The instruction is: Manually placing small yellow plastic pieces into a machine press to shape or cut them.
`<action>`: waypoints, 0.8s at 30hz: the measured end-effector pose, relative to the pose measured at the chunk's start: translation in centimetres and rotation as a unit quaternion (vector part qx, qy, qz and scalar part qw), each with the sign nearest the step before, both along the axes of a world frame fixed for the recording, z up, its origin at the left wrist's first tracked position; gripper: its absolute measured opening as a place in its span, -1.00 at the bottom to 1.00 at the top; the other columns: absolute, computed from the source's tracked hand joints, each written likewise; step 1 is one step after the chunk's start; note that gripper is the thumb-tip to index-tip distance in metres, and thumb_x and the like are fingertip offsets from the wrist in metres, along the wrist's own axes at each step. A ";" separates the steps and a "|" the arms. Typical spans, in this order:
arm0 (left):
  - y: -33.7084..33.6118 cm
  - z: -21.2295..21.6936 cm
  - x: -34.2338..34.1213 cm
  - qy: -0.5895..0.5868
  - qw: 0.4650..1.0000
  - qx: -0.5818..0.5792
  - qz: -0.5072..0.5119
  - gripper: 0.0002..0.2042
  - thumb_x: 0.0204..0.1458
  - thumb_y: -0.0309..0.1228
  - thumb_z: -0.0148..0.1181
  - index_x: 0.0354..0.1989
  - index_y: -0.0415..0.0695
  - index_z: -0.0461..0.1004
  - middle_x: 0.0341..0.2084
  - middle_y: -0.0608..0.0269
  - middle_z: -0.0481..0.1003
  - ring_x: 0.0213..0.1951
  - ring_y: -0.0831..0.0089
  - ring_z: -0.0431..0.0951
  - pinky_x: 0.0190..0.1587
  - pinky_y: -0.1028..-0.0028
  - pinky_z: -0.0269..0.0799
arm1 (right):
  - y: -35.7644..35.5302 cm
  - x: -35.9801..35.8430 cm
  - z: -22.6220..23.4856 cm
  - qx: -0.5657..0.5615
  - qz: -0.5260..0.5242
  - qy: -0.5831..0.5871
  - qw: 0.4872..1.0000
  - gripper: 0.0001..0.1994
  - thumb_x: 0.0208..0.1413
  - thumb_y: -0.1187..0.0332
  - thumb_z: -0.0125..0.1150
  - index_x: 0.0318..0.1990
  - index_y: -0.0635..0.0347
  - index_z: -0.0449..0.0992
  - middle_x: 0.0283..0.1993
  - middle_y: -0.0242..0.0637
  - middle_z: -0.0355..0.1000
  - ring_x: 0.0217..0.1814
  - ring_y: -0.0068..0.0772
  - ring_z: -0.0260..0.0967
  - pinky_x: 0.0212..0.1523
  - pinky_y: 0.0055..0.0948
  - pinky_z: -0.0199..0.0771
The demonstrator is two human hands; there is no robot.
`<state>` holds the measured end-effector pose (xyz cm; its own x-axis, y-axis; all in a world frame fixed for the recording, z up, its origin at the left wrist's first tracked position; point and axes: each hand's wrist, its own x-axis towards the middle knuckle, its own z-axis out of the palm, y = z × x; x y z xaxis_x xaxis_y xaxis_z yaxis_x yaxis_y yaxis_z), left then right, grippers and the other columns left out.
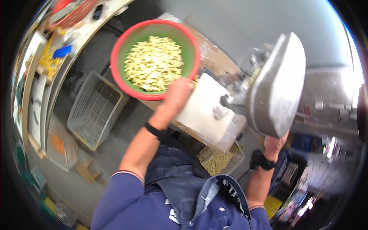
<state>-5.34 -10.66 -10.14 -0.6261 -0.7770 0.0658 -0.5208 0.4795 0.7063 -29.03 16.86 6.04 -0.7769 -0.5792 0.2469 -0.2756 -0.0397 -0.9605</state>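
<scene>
A round colander with a red rim and a green inside holds many small pale-yellow pieces. My left hand is closed at the near right part of its rim; the fingertips are blurred. On the right, a large scoop-shaped metal pan is tipped up on its side. My right hand grips its lower end, with the fingers partly hidden behind the metal. Between the two hands lies a white board on a wooden bench, with a dark metal piece reaching toward the pan.
Under the bench stands a bin of similar pale pieces. A grey plastic crate is on the floor to the left. Beyond it runs a cluttered worktable with a blue object. A small wooden stool stands lower left.
</scene>
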 end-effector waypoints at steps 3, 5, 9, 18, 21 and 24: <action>-4.1 -3.9 3.6 0.097 0.993 -0.034 0.061 -0.68 0.08 -0.45 0.28 0.03 -0.19 0.54 -0.20 -0.03 0.57 -0.16 0.06 0.60 -0.07 0.24 0.51 | -0.9 1.5 -1.1 -0.095 -0.038 -0.120 0.987 -0.61 0.43 0.16 -0.06 0.20 0.26 0.34 0.13 -0.24 0.42 0.19 -0.41 0.36 0.18 -0.41 0.39; -5.7 -3.7 4.7 0.055 0.994 -0.034 0.091 -0.63 0.08 -0.45 0.29 0.08 -0.22 0.51 -0.18 -0.01 0.58 -0.15 0.16 0.60 -0.07 0.28 0.50 | 1.2 0.6 -4.7 -0.087 -0.078 -0.197 0.973 -0.69 0.42 0.18 -0.01 0.11 0.20 0.38 -0.02 -0.28 0.48 -0.03 -0.49 0.47 -0.03 -0.48 0.48; -4.8 -0.4 6.0 0.008 0.996 0.021 0.084 -0.66 0.09 -0.44 0.25 0.05 -0.24 0.54 -0.19 -0.02 0.58 -0.21 0.11 0.57 -0.08 0.27 0.49 | 5.8 0.1 -16.7 0.135 -0.126 -0.288 0.940 -0.71 0.29 0.27 0.21 0.07 0.18 0.41 -0.28 -0.24 0.53 -0.43 -0.48 0.51 -0.33 -0.47 0.52; 4.0 2.0 11.1 -0.140 0.990 -0.019 -0.010 -0.76 0.11 -0.46 0.21 -0.12 -0.36 0.57 -0.27 -0.14 0.62 -0.21 0.07 0.64 -0.12 0.27 0.50 | 5.9 3.8 -33.4 0.467 -0.060 -0.042 0.881 -0.57 0.11 0.20 0.33 0.03 0.22 0.38 -0.23 0.15 0.52 -0.19 0.26 0.51 -0.16 0.01 0.53; 5.9 2.5 11.1 -0.123 0.991 -0.041 -0.021 -0.80 0.14 -0.46 0.24 -0.13 -0.29 0.61 -0.27 0.02 0.65 -0.24 0.30 0.67 -0.12 0.39 0.52 | 4.3 4.5 -34.0 0.521 -0.065 0.009 0.851 -0.59 0.11 0.14 0.33 -0.09 0.23 0.34 -0.21 0.11 0.49 -0.11 0.26 0.49 -0.15 0.07 0.51; 7.0 4.0 9.8 -0.144 0.989 0.004 -0.016 -0.80 0.14 -0.47 0.24 -0.11 -0.29 0.60 -0.31 0.07 0.64 -0.29 0.37 0.64 -0.13 0.41 0.52 | 4.2 3.7 -35.0 0.519 -0.096 -0.002 0.849 -0.60 0.13 0.13 0.32 -0.11 0.28 0.36 -0.21 0.13 0.51 -0.12 0.26 0.49 -0.14 0.09 0.47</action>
